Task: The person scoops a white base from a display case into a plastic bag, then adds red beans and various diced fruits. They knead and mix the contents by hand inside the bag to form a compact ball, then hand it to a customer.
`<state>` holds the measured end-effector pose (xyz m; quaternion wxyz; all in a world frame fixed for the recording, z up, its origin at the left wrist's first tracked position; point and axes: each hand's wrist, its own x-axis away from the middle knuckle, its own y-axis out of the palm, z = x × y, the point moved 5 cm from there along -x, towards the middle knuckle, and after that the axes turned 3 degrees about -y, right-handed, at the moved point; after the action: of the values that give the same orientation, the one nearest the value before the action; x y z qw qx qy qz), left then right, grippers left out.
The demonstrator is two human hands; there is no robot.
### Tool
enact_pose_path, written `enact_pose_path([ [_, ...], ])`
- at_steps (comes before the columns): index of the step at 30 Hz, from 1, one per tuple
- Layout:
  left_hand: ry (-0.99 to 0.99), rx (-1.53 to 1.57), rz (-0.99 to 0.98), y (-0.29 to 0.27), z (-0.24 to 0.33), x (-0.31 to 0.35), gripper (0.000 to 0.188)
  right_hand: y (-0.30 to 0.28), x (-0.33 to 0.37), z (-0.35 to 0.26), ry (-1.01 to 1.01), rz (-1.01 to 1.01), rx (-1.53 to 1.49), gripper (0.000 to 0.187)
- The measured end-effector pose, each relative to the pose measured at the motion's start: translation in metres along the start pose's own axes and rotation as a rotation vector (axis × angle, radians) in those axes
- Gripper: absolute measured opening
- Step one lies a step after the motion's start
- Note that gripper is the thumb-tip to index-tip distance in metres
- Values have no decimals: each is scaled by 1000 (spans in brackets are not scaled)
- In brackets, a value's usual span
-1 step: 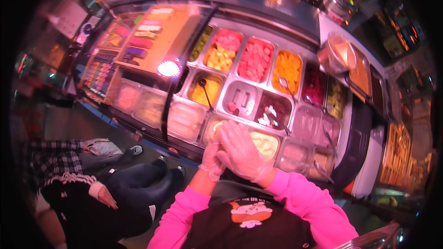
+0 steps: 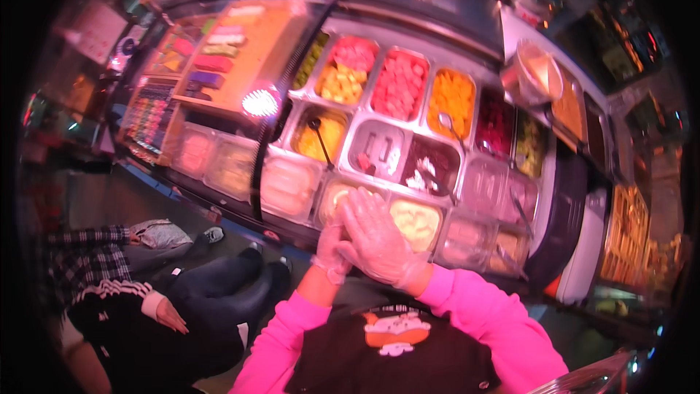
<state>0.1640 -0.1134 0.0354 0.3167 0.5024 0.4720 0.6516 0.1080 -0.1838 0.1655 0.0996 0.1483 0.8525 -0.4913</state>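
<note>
My right hand (image 2: 378,237), in a clear glove, lies across my left hand (image 2: 332,252), gloved the same way. Its fingers are stretched out and point up and away from me. Most of the left hand's fingers are hidden under the right, and whether anything is between the palms cannot be seen. Both hands are over the near edge of a topping counter. Just right of them is a tub of pale yellow paste (image 2: 415,225). Another tub with pale contents (image 2: 337,195) is partly covered by the fingertips.
Metal pans hold pink cubes (image 2: 399,84), orange pieces (image 2: 452,102) and yellow pieces with a black spoon (image 2: 315,125). A wooden board (image 2: 251,51) carries coloured bars at left. A clear tub (image 2: 536,73) stands at far right. Another person's hand (image 2: 171,315) is at lower left.
The counter has shifted slightly up and left in the picture. My hands stay pressed together in nearly the same pose.
</note>
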Motion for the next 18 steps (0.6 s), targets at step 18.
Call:
enact_pose_path([
  [18,-84,-240,-159,34,132,-108,52,17,-126,320,894,253,-104,32],
])
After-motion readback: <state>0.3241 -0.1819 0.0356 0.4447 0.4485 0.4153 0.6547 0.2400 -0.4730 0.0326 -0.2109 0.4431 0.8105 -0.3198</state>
